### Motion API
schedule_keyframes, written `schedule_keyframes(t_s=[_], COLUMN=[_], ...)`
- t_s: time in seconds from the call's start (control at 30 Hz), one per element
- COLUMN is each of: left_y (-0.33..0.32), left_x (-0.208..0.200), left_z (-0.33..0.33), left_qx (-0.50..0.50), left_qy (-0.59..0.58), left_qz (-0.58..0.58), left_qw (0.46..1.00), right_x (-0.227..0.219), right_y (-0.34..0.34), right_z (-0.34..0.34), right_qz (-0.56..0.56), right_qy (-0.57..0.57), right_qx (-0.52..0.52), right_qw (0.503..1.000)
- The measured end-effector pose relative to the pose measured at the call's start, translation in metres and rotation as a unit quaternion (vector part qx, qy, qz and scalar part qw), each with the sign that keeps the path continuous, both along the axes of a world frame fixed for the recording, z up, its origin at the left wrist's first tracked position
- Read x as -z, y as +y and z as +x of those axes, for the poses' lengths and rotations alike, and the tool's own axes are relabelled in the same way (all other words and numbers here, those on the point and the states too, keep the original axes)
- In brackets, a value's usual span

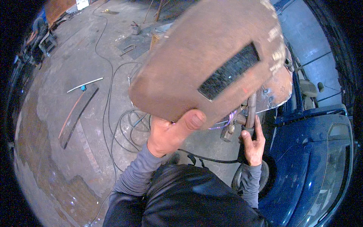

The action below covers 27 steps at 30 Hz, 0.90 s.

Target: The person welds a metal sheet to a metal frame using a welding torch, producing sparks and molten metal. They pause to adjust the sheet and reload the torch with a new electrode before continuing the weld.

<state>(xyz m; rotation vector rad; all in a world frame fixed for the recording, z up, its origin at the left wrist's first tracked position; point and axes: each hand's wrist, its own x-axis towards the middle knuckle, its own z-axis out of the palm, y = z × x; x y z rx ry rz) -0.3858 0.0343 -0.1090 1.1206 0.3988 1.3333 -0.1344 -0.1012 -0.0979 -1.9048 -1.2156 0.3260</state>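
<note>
Welding shield (pixel 170 72) before a panel (pixel 281 85), cable (pixel 110 94) on floor (pixel 72 62) at left, vehicle (pixel 291 151) at right

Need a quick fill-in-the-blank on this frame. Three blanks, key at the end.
1. The left grip has its ____ laid over the front of the welding shield.
2. The shield's viewing window is ____ in tone than the brown surface around it.
3. The blue vehicle fills the lower ____ part of the view.

Missing words: thumb; darker; right.
</note>
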Motion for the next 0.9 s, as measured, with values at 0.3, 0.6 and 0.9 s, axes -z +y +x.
schedule_keyframes(t_s=[0.3, 0.6, 0.9], left_y=[-0.001, 0.0, 0.003], left_x=[-0.002, 0.0, 0.002], left_z=[0.002, 0.002, 0.002], left_qx=[0.138, 0.048, -0.1], left_qy=[0.012, 0.022, 0.008], left_qz=[0.01, 0.071, -0.024], left_qw=[0.99, 0.996, 0.995], right_x=[0.001, -0.002, 0.003], right_y=[0.003, -0.002, -0.014], right_z=[-0.002, -0.006, 0.012], right_qz=[0.021, 0.024, 0.034], right_qy=[0.051, 0.083, 0.028], right_qx=[-0.009, -0.027, 0.012], right_qw=[0.998, 0.996, 0.999])
